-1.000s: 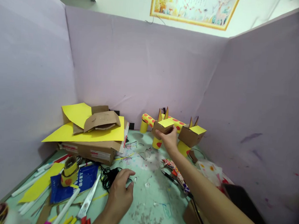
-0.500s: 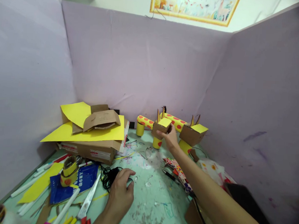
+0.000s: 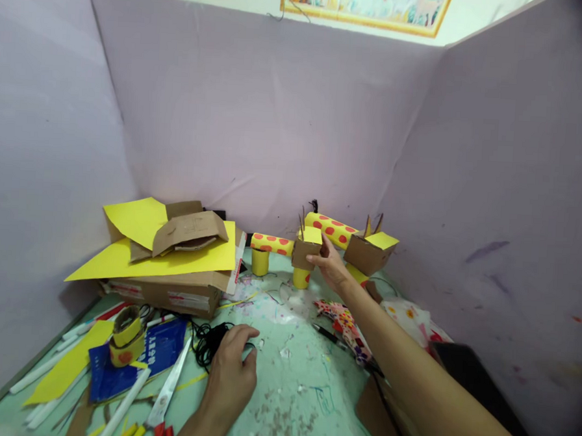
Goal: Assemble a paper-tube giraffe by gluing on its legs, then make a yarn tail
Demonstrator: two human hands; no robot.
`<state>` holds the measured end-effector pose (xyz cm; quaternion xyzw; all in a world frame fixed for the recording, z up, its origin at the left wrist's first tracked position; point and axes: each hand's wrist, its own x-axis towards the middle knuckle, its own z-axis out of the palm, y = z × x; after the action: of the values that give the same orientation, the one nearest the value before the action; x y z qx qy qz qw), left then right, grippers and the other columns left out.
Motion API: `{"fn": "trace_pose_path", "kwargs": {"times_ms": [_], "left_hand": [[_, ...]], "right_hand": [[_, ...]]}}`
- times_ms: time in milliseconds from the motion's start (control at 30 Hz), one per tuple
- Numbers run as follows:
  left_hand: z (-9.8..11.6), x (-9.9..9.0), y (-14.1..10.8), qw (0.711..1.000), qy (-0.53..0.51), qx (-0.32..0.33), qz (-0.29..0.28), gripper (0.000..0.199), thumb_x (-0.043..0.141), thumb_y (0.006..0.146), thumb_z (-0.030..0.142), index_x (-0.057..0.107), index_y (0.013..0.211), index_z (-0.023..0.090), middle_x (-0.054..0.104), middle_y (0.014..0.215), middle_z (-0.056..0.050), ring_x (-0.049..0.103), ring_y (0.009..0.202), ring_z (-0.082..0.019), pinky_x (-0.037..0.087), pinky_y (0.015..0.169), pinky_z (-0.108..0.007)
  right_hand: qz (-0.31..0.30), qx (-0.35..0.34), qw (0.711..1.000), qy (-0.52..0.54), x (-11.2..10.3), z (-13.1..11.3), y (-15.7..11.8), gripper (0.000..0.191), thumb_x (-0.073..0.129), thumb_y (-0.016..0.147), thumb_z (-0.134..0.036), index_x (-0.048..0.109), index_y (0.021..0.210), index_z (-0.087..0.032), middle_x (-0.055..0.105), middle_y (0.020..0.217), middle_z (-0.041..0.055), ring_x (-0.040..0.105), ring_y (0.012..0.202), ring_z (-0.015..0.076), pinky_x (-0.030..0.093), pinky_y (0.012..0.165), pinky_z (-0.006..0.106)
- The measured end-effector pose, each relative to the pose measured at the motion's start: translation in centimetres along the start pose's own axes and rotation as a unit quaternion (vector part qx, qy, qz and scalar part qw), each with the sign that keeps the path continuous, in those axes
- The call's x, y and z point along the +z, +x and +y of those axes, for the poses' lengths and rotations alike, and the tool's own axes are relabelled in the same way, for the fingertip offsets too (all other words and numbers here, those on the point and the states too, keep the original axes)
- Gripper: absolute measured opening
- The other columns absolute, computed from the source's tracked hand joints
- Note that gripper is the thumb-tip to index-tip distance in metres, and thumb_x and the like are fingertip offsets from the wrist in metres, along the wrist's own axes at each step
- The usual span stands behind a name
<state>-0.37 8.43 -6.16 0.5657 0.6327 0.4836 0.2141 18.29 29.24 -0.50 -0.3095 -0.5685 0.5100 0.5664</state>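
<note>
My right hand (image 3: 331,264) reaches to the back of the table and grips a small cardboard box head (image 3: 306,252) between thumb and fingers. The head has a yellow paper top and pointed ears, and belongs to a toy animal with a yellow, red-dotted tube body (image 3: 271,243) on yellow tube legs (image 3: 260,263). To its right stands a similar, larger toy animal (image 3: 371,251) with a black thread tail. My left hand (image 3: 231,371) rests on the table, fingers loosely bent and thumb apart, beside a tangle of black yarn (image 3: 210,341); it holds nothing that I can see.
Yellow paper (image 3: 201,255) and cardboard pieces lie on a flat carton (image 3: 165,295) at left. Nearer are scissors (image 3: 167,394), white markers (image 3: 128,401), a blue packet (image 3: 164,351) and dotted tube pieces (image 3: 127,339). A pen (image 3: 328,335) and patterned material (image 3: 344,325) lie right. Purple-grey panels (image 3: 257,112) enclose the table.
My right hand has turned the smaller toy animal: its tube body now points more straight left and its box head faces differently. The view has shifted slightly. My left hand stays by the yarn.
</note>
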Motion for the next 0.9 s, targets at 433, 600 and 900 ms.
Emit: {"fn": "trace_pose_path", "kwargs": {"times_ms": [433,600,900], "left_hand": [[0.4,-0.3,0.0,0.996,-0.004,0.057,0.066,0.022,0.051,0.069,0.015,0.066,0.085,0.02,0.066,0.099,-0.01,0.059,0.098,-0.028,0.043,0.091,-0.042],[3.4,-2.5,0.2,0.983,0.069,0.136,0.104,0.02,0.051,0.074,0.019,0.066,0.087,0.022,0.067,0.102,-0.008,0.059,0.101,-0.026,0.042,0.093,-0.039],[7.0,-9.3,2.0,0.891,0.438,-0.038,-0.109,0.029,0.048,0.075,0.037,0.064,0.097,0.025,0.069,0.1,-0.007,0.064,0.087,-0.033,0.045,0.066,-0.038]], "right_hand": [[0.08,0.022,0.996,-0.043,-0.6,0.1,-1.3,0.091,0.077,0.046,-0.023,0.041,0.13,-0.024,0.046,0.136,0.0106,0.036,0.13,0.03,0.03,0.106,0.046],[0.133,0.017,0.989,-0.061,-0.3,-1.7,-3.5,0.087,0.075,0.048,-0.024,0.041,0.127,-0.022,0.045,0.135,0.0139,0.037,0.128,0.033,0.033,0.103,0.05],[0.13,0.021,0.991,0.02,2.8,-9.0,-17.3,0.034,0.067,0.069,-0.023,0.055,0.1,-0.025,0.062,0.096,0.0032,0.06,0.087,0.017,0.05,0.078,0.032]]}}
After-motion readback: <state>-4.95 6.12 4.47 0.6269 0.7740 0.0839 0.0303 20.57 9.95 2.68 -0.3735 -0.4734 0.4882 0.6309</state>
